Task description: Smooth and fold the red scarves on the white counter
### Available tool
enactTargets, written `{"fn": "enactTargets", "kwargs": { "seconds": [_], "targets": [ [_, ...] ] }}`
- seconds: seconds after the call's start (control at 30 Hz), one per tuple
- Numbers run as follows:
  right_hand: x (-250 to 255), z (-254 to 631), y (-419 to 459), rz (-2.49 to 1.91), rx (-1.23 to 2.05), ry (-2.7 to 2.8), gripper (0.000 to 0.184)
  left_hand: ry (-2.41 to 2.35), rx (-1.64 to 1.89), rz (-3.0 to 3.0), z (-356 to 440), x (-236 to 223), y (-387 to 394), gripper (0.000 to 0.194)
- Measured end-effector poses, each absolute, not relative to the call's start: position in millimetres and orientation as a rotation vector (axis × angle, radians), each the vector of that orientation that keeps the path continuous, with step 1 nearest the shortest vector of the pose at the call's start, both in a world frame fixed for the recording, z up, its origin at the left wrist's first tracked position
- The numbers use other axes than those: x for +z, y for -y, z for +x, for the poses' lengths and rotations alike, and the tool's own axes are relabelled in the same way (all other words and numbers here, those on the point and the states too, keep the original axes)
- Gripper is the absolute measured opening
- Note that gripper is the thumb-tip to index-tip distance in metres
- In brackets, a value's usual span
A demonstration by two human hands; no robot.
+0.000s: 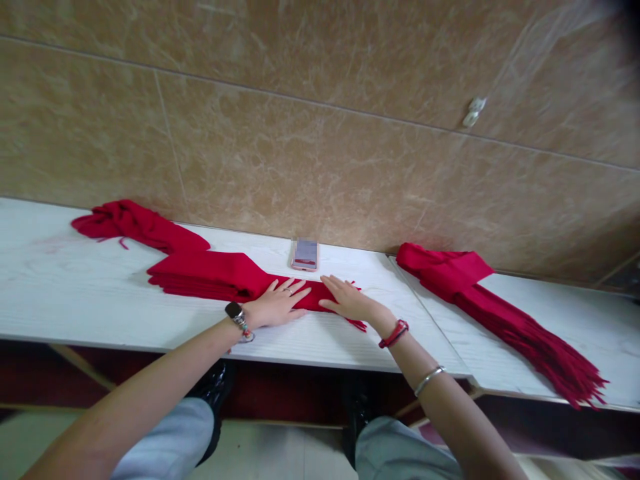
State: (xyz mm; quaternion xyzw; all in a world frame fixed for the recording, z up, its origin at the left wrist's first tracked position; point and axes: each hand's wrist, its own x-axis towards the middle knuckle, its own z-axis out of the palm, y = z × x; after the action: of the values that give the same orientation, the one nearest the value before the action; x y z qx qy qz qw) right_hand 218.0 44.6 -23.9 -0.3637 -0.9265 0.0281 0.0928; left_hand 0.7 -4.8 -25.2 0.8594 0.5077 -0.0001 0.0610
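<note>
A long red scarf (200, 270) lies across the white table (75, 293), its far end bunched at the left. My left hand (277, 303) lies flat on the scarf's near end, fingers stretched out, a watch on the wrist. My right hand (347, 300) rests flat beside it on the same end, fingers spread, a red band on the wrist. The scarf's fringe shows just right of my right hand.
A phone in a pink case (305, 254) lies against the tiled wall just behind my hands. A second red scarf (500, 310) with a long fringe lies on the adjoining white table (600, 327) at the right. My knees are under the table's front edge.
</note>
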Motion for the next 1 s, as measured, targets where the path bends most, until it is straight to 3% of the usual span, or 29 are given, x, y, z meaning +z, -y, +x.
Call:
{"fn": "enactTargets", "kwargs": {
  "seconds": [0.17,0.43,0.73,1.0],
  "targets": [
    [-46,233,-36,-1.196,0.055,2.768,0.067,-1.522,-0.028,2.594,1,-22,6,0.059],
    [-32,281,-43,-1.558,0.221,2.795,0.073,-1.517,-0.022,2.581,0,-24,4,0.061],
    [2,246,-50,-1.365,0.299,2.850,0.114,-1.516,-0.043,2.568,0,-24,1,0.061],
    [4,228,-64,-1.280,0.416,2.924,0.087,-1.531,-0.044,2.591,1,-24,5,0.062]
  ]
}}
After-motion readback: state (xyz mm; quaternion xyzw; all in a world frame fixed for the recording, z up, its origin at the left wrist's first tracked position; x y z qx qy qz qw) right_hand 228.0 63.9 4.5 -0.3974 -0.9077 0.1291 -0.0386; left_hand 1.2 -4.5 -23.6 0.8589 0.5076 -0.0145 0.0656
